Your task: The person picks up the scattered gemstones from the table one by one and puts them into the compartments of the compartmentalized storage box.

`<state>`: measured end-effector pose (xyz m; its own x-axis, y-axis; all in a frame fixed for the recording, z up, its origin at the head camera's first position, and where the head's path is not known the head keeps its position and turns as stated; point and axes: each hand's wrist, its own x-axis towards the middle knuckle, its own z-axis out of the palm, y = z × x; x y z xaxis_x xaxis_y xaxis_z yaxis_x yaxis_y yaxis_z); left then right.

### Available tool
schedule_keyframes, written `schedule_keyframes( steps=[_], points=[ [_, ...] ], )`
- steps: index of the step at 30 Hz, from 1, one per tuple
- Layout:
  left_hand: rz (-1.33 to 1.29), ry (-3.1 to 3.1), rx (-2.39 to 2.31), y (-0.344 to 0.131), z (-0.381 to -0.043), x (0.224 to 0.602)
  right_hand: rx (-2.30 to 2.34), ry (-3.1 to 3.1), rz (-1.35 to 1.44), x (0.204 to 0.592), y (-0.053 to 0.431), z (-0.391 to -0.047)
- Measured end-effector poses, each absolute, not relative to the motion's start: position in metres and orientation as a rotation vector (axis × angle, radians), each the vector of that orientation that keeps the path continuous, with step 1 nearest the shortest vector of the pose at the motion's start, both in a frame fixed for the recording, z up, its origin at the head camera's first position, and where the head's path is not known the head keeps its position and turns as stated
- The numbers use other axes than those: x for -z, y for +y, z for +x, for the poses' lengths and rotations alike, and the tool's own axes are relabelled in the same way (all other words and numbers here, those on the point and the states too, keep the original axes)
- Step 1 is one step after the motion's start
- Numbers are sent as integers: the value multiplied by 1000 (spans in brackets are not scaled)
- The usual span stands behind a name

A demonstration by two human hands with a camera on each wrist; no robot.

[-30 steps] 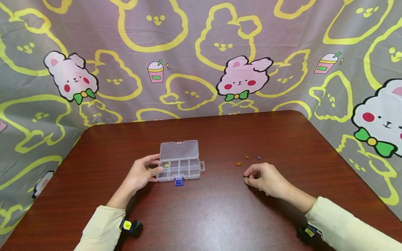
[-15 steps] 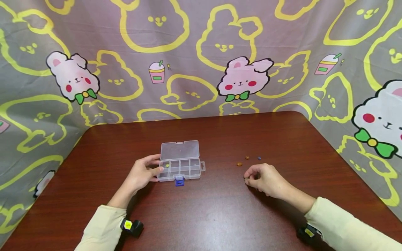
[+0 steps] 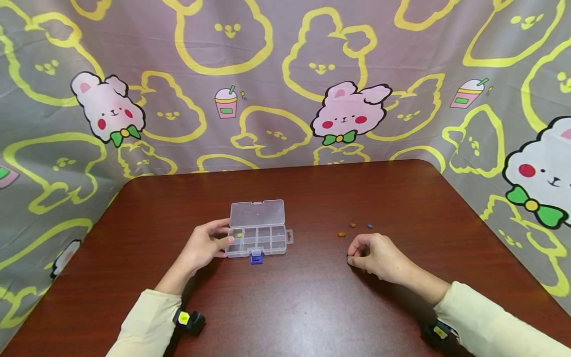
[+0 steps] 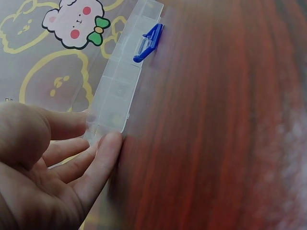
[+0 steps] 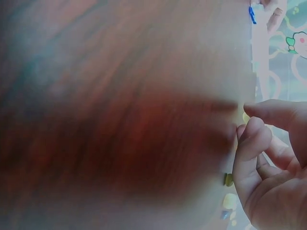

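Observation:
In the head view my left hand (image 3: 205, 247) grips the left end of a clear plastic compartment box (image 3: 256, 254), thumb on the near side and fingers behind. The box's lid (image 3: 257, 214) stands raised at the back, and its blue latch (image 3: 256, 258) hangs at the front. One small yellow-green piece (image 3: 239, 235) lies in a back-left compartment. To the right, my right hand (image 3: 376, 257) is low over the table, thumb and index finger pinching a small yellowish piece (image 5: 246, 117) mostly hidden by the fingertips. Just beyond it lie two small amber pieces (image 3: 341, 234) and a blue one (image 3: 370, 226).
Everything rests on a dark reddish-brown wooden table (image 3: 294, 307). A patterned cloth (image 3: 276, 89) with cartoon rabbits hangs behind it and along both sides. Black wrist cameras (image 3: 191, 322) sit at the cuffs of both pale sleeves.
The head view has shifted slightly, so the scene sits a little further right. Both hands and the box keep their places on the table.

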<state>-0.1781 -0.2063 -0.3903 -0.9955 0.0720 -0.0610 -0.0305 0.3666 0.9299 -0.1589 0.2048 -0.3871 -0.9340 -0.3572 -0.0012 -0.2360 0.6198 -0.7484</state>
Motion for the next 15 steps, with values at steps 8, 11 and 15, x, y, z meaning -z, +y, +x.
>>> schedule_keyframes(
  steps=[8,11,15],
  points=[
    [51,2519,-1725,-207,-179,392,1281,2664,-549,385,198,-161],
    [62,2515,-1738,-207,-180,393,1296,2655,-561,385,193,-162],
    [72,2510,-1752,-207,-180,395,1302,2641,-539,385,186,-165]
  ],
)
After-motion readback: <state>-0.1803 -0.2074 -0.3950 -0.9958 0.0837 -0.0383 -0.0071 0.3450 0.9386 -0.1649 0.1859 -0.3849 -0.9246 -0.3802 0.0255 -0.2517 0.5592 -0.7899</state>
